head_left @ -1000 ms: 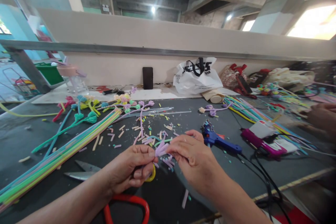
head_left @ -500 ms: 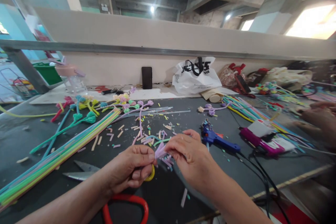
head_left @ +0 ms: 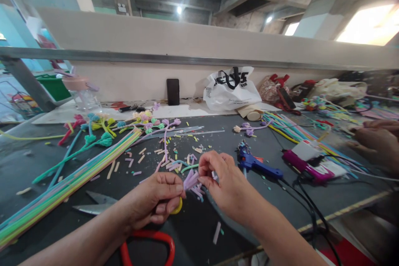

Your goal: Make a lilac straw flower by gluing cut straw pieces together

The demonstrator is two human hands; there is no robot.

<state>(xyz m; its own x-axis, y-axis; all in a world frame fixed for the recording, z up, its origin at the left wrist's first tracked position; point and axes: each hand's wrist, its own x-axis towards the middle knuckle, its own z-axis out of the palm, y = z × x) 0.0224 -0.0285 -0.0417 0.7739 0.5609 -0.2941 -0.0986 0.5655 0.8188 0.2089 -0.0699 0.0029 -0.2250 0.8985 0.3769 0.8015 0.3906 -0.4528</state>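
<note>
My left hand (head_left: 162, 197) is closed on the base of a small bunch of purple fuzzy pieces (head_left: 190, 179), low in the middle of the view. A yellow ring (head_left: 177, 207) shows beneath its fingertips. My right hand (head_left: 222, 183) is at the bunch's right side, thumb and forefinger curled close to the tips; whether they pinch a piece is hard to tell. Large scissors lie under my left forearm, with red handles (head_left: 170, 243) and open blades (head_left: 95, 205). Short cut pieces (head_left: 170, 165) are scattered behind my hands.
Long pastel stems (head_left: 77, 183) lie at left, near fuzzy flowers (head_left: 104, 139). A blue glue gun (head_left: 258, 166) and a purple one (head_left: 307, 167) trail cables at right. Behind stand a phone (head_left: 173, 91), white bag (head_left: 230, 91) and pink-lidded jar (head_left: 84, 93). Another person's hand (head_left: 378, 139) is far right.
My right hand has opened its grip somewhat and shifted slightly off the purple bunch, which now shows more fully. My left hand keeps its hold. The whole view has shifted slightly.
</note>
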